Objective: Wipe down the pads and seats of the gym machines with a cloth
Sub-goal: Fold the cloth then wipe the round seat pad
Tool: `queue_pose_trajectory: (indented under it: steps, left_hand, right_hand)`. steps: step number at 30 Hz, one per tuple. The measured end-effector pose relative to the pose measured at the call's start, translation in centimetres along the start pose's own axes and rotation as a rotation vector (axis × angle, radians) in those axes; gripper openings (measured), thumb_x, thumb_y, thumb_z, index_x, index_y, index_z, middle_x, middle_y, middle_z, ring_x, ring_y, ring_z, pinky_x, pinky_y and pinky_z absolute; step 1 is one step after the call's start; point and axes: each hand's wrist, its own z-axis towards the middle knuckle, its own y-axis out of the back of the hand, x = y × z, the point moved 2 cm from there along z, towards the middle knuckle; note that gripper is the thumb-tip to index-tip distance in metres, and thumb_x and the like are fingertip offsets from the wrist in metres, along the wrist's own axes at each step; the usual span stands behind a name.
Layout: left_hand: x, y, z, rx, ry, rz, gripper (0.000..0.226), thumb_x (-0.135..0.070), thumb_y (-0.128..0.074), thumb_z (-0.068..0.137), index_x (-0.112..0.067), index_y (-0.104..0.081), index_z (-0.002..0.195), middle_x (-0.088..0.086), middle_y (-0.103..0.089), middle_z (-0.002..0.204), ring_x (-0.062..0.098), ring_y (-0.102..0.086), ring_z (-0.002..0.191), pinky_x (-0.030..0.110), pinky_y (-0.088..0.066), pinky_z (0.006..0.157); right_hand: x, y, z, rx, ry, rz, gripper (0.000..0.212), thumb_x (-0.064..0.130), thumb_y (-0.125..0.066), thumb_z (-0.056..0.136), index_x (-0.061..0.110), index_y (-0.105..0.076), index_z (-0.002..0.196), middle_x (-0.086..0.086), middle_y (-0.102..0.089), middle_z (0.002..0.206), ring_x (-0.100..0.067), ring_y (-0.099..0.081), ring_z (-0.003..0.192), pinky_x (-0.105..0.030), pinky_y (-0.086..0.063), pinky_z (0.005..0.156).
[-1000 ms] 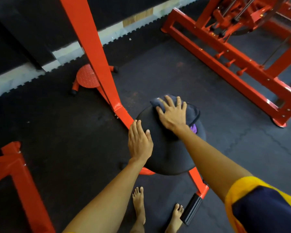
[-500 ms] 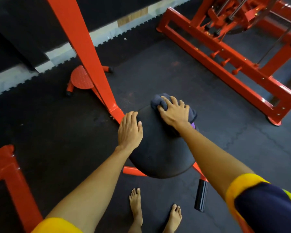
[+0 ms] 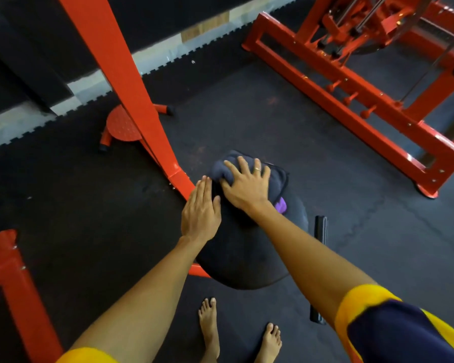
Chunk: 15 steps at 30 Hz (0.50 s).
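A round black seat pad (image 3: 247, 260) of an orange gym machine sits at the centre, seen from above. A dark blue-grey cloth (image 3: 273, 179) with a purple patch lies on its far part. My right hand (image 3: 245, 187) presses flat on the cloth with fingers spread, a ring on one finger. My left hand (image 3: 201, 209) rests flat on the pad's left edge, fingers straight and together, just beside the right hand.
An orange upright post (image 3: 121, 82) rises just left of the seat, with a round orange foot plate (image 3: 123, 127) behind it. Another orange machine frame (image 3: 351, 87) stands at the right rear, one more (image 3: 13, 279) at lower left. Black rubber floor; my bare feet (image 3: 210, 328) below the seat.
My left hand slid from the pad's near-left side farther forward along its left edge, now beside the right hand. The right hand stays pressed on the cloth at the pad's far part.
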Motion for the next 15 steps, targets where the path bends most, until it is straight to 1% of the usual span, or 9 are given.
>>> queue_pose_trajectory:
  steps: [2,4,5,6,8,10,11,13,15]
  left_hand:
    - [0.0,0.0,0.0,0.005,0.058,-0.048,0.062,-0.040,-0.031,0.101,-0.002,-0.042,0.149,0.015,-0.048,0.151,0.028,-0.045,0.141,0.042,-0.041,0.114]
    - [0.1,0.1,-0.1,0.019,0.107,-0.062,0.060,-0.039,-0.036,0.102,-0.005,-0.038,0.152,0.013,-0.045,0.153,0.027,-0.042,0.142,0.040,-0.039,0.115]
    - [0.1,0.1,-0.2,0.023,0.108,-0.052,0.059,-0.037,-0.039,0.103,-0.007,-0.034,0.154,0.011,-0.041,0.157,0.025,-0.038,0.145,0.038,-0.035,0.117]
    - [0.0,0.1,-0.3,0.025,0.103,-0.042,0.060,-0.036,-0.040,0.104,-0.007,-0.031,0.156,0.010,-0.036,0.160,0.023,-0.033,0.148,0.036,-0.031,0.120]
    - [-0.1,0.2,-0.7,0.041,0.109,-0.035,0.061,-0.036,-0.039,0.105,-0.008,-0.025,0.159,0.009,-0.030,0.164,0.021,-0.027,0.151,0.034,-0.025,0.122]
    - [-0.5,0.2,-0.7,0.039,0.112,-0.019,0.061,-0.036,-0.038,0.106,-0.008,-0.024,0.159,0.009,-0.029,0.164,0.021,-0.027,0.151,0.033,-0.024,0.122]
    - [-0.6,0.3,-0.6,0.028,0.111,-0.001,0.061,-0.035,-0.039,0.106,-0.008,-0.025,0.159,0.009,-0.030,0.163,0.022,-0.028,0.151,0.033,-0.025,0.122]
    - [-0.5,0.2,-0.4,0.015,0.118,0.015,0.061,-0.033,-0.041,0.105,-0.006,-0.028,0.157,0.011,-0.034,0.162,0.023,-0.032,0.149,0.034,-0.027,0.121]
    - [-0.4,0.2,-0.6,-0.005,0.134,0.009,0.059,-0.031,-0.044,0.103,-0.005,-0.034,0.155,0.013,-0.040,0.158,0.025,-0.038,0.146,0.035,-0.030,0.120]
  right_hand:
    - [2.8,0.9,2.4,0.051,0.110,-0.082,0.052,0.059,-0.031,0.097,0.037,-0.053,0.140,0.000,-0.052,0.148,-0.034,-0.037,0.140,-0.058,-0.023,0.111]
    - [3.5,1.7,3.7,0.100,0.208,-0.122,0.053,0.062,-0.032,0.097,0.035,-0.060,0.133,0.000,-0.062,0.133,-0.030,-0.049,0.129,-0.053,-0.031,0.103]
    - [2.8,2.1,4.0,0.093,0.203,-0.115,0.055,0.065,-0.032,0.096,0.036,-0.061,0.132,0.000,-0.064,0.131,-0.030,-0.052,0.126,-0.051,-0.034,0.099]
    - [1.3,2.4,4.3,0.080,0.159,-0.090,0.056,0.068,-0.032,0.095,0.036,-0.062,0.130,0.000,-0.066,0.129,-0.031,-0.055,0.123,-0.049,-0.037,0.096]
    - [-2.3,2.7,4.4,0.093,-0.007,0.006,0.058,0.069,-0.032,0.094,0.035,-0.064,0.128,-0.002,-0.068,0.129,-0.033,-0.059,0.120,-0.047,-0.039,0.092]
    - [-4.8,3.2,4.3,0.112,-0.144,0.075,0.060,0.067,-0.031,0.095,0.032,-0.063,0.132,-0.008,-0.068,0.129,-0.035,-0.061,0.117,-0.047,-0.041,0.094]
    - [-4.9,3.2,4.3,0.109,-0.159,0.078,0.060,0.065,-0.030,0.096,0.030,-0.063,0.133,-0.010,-0.068,0.128,-0.035,-0.061,0.116,-0.047,-0.041,0.095]
    - [-2.9,2.7,4.5,0.062,-0.092,0.014,0.058,0.060,-0.030,0.098,0.028,-0.063,0.132,-0.010,-0.068,0.128,-0.035,-0.060,0.116,-0.048,-0.039,0.097]
    - [0.9,1.6,4.1,0.019,0.041,-0.079,0.055,0.058,-0.032,0.097,0.027,-0.065,0.128,-0.006,-0.067,0.129,-0.032,-0.057,0.121,-0.049,-0.035,0.102]
